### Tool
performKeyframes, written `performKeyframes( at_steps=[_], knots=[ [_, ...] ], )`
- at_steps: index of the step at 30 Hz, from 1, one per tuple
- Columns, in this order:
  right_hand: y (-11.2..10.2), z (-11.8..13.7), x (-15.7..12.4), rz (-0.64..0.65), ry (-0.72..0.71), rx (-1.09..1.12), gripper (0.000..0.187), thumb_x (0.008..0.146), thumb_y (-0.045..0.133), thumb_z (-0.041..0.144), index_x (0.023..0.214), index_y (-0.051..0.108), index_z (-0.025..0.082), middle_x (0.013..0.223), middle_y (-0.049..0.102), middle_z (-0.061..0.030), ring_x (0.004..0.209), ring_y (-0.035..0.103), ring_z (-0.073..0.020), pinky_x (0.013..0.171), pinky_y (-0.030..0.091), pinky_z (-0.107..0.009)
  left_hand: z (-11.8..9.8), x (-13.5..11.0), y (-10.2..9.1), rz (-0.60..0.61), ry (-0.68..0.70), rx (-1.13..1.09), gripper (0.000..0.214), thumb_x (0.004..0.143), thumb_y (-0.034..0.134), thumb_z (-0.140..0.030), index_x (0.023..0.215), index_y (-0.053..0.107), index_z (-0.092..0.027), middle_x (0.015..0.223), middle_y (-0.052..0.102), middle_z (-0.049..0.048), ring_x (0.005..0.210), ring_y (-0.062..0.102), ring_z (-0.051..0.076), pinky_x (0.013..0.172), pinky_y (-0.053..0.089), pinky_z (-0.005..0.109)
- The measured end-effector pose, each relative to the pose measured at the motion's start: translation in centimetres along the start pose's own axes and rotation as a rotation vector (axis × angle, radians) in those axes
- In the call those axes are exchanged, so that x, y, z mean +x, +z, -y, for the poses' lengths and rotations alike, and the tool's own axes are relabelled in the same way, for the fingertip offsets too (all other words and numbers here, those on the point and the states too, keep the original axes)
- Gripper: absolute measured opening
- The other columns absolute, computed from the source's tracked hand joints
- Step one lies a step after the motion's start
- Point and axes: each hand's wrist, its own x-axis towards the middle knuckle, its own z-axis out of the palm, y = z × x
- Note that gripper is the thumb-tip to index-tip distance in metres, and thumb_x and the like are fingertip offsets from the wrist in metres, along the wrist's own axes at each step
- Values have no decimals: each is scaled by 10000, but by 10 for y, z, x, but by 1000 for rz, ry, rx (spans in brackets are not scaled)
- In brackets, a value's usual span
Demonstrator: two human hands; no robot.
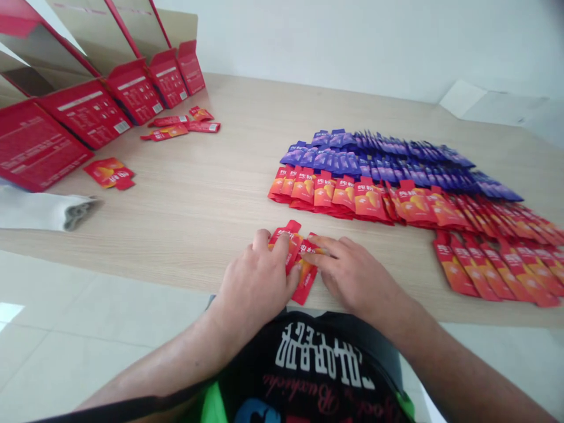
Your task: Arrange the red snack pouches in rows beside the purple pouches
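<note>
Two red-and-orange sachets lie close together at the table's near edge, partly covered by my fingers. My left hand (255, 276) curls over the left sachet (291, 228), with the thumb by its lower side. On the other side, my right hand (352, 273) has its fingers against the upper right edge of the right sachet (305, 283). The sachets overlap or touch; the fingers hide which. Beyond my hands stands a row of red-and-orange sachets (324, 191), packed closely, with purple sachets (326, 157) in rows behind it.
Open red cartons (134, 91) line the left side. Several loose red sachets (165, 132) lie before them, with more (110, 172) nearer. A rolled white item (39, 208) rests at the left edge. More red sachets (493, 267) spread right; a white sheet (489, 106) is far right.
</note>
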Motion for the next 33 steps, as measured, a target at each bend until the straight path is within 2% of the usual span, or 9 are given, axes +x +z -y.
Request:
performKeyframes(
  at_steps=[4, 7, 10, 12, 14, 18, 23, 28, 33],
  knots=[
    [-7, -29, -26, -65, 79, -59, 416, 1001, 560, 86, 1378, 716, 169, 1488, 627, -198, 1326, 615, -341, 1079, 546, -545, -42, 15, 8, 5, 104, -78, 838, 889, 673, -769, 1484, 529, -197, 1507, 536, 262, 946, 771, 343, 693, 644, 414],
    [-10, -42, -50, -158, 171, -83, 402, 1004, 552, 104, 1372, 706, 152, 1472, 623, -194, 1341, 595, -339, 1112, 528, -552, -57, 24, 9, 28, 231, -163, 1029, 782, 756, -822, 1525, 500, -158, 1588, 471, 302, 1141, 730, 420, 847, 652, 493],
    [-10, -39, -72, -242, 250, -46, 368, 1049, 566, 235, 1393, 677, 164, 1424, 642, -174, 1329, 591, -331, 1127, 519, -557, -50, 29, 4, 83, 361, -206, 924, 788, 841, -685, 1522, 515, -228, 1574, 517, 225, 1274, 664, 415, 960, 626, 520],
    [-7, -29, -80, -257, 268, -11, 410, 1049, 596, 322, 1429, 646, 176, 1430, 635, -178, 1329, 585, -345, 1119, 518, -579, -41, 32, 0, 107, 415, -197, 832, 832, 852, -550, 1541, 503, -292, 1583, 522, 173, 1340, 618, 393, 999, 611, 520],
    [-2, -19, -82, -245, 275, 15, 499, 1025, 646, 400, 1471, 613, 178, 1473, 609, -191, 1363, 557, -371, 1131, 502, -606, -35, 36, -3, 99, 439, -173, 828, 859, 843, -464, 1581, 463, -320, 1604, 505, 155, 1375, 580, 384, 1037, 591, 534],
    [6, -12, -76, -199, 321, 27, 665, 976, 711, 501, 1518, 563, 145, 1544, 571, -211, 1427, 505, -400, 1183, 452, -630, -35, 44, 0, 71, 489, -132, 771, 890, 817, -484, 1570, 501, -307, 1603, 515, 152, 1367, 558, 395, 1089, 540, 581],
    [4, -19, -74, -186, 331, 31, 580, 1017, 637, 388, 1518, 550, 110, 1491, 632, -199, 1392, 548, -366, 1180, 461, -606, -34, 49, 4, 66, 529, -125, 573, 954, 748, -433, 1493, 593, -319, 1597, 534, 121, 1366, 551, 373, 1104, 512, 584],
    [-1, -23, -83, -195, 314, 3, 485, 994, 590, 255, 1461, 609, 127, 1409, 685, -177, 1342, 587, -346, 1142, 497, -579, -34, 44, 0, 84, 548, -175, 497, 952, 741, -340, 1438, 641, -311, 1540, 584, 111, 1358, 568, 348, 1127, 512, 560],
    [-2, -24, -96, -192, 308, -7, 465, 984, 605, 232, 1441, 636, 153, 1410, 684, -158, 1319, 597, -331, 1115, 506, -555, -45, 41, 2, 100, 579, -202, 425, 991, 681, -292, 1415, 656, -274, 1536, 598, 112, 1344, 582, 325, 1137, 520, 532]
  ],
)
